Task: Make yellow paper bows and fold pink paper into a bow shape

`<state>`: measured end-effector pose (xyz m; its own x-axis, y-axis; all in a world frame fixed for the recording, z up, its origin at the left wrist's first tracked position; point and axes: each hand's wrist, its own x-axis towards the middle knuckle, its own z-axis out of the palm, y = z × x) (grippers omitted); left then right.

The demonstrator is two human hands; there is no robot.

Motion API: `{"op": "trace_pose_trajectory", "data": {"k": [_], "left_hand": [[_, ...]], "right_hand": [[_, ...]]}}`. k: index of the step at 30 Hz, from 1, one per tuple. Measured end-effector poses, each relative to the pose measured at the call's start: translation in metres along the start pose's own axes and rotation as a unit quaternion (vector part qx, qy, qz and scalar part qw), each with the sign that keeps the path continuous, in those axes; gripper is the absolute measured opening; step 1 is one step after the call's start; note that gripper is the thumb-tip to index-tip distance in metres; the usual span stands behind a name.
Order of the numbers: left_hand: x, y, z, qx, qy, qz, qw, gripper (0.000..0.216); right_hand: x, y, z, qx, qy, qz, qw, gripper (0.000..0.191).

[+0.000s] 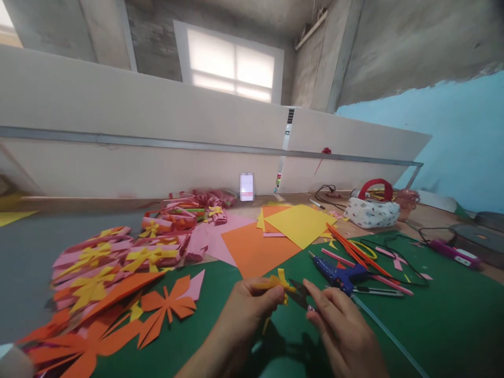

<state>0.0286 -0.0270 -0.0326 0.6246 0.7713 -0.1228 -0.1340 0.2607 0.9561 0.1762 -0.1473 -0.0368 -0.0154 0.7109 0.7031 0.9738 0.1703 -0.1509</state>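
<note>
Between thumb and fingers, my left hand [252,307] pinches a folded yellow paper piece [281,281] above the green mat [157,362]. My right hand [342,320] grips a pair of scissors [301,294]; its handles are mostly covered by my fingers. The dark blades point left and are at the edge of the yellow paper. Just beyond my right hand lies a blue glue gun [339,273] with a clear glue stick [389,336] trailing from its back. Left of my left hand rest orange paper flower cutouts [168,304].
Pink paper bundles with yellow bows [151,257] are piled at left. Orange [255,247] and yellow sheets [301,223] lie ahead. At right are orange strips [358,252], a utility knife [378,291], a purple tool [452,253] and a white fabric basket [372,212]. A phone [247,187] leans on the panel.
</note>
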Motion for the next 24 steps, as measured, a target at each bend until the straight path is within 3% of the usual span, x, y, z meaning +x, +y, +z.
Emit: {"op": "trace_pose_trajectory", "data": {"k": [8,17,24], "left_hand": [[0.0009,-0.0025,-0.0020,0.008,-0.004,-0.004,1.000,0.038],[-0.0008,-0.0022,0.0020,-0.003,-0.004,-0.039,0.999,0.041],[-0.0053,0.0030,0.0029,0.005,-0.013,-0.060,0.998,0.042]], "right_hand": [[0.0020,-0.0009,0.0019,0.019,-0.010,0.010,1.000,0.041],[0.0004,-0.0059,0.0082,0.000,0.041,0.045,0.998,0.037],[-0.0001,-0.0049,0.0076,0.008,0.016,0.050,0.999,0.036]]}}
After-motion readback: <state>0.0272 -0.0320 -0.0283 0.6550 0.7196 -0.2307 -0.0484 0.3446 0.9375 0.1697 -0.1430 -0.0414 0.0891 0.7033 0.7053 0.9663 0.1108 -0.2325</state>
